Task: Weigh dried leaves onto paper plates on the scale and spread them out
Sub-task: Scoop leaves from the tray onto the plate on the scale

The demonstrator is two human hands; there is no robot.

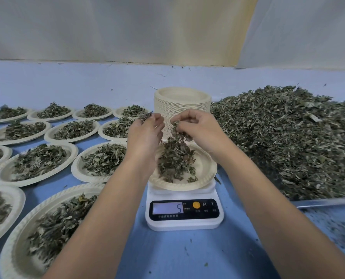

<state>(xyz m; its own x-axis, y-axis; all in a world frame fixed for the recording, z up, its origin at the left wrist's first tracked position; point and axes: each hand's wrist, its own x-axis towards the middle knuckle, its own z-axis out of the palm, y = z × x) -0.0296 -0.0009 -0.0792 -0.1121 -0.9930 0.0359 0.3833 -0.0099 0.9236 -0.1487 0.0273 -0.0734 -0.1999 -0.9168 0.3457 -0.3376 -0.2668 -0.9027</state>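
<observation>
A white digital scale (184, 213) stands on the blue table, its display reading 5. On it rests a paper plate (204, 172) with a mound of dried leaves (175, 160). Both hands hover just above that plate. My left hand (147, 130) pinches a small tuft of leaves at its fingertips. My right hand (197, 127) holds a clump of leaves that hangs down onto the mound. A big heap of loose dried leaves (288, 135) lies to the right.
A tall stack of empty paper plates (182, 101) stands behind the scale. Several filled plates (37, 162) cover the table's left side. A metal tray edge (326, 202) lies under the heap at right. White sheeting hangs behind.
</observation>
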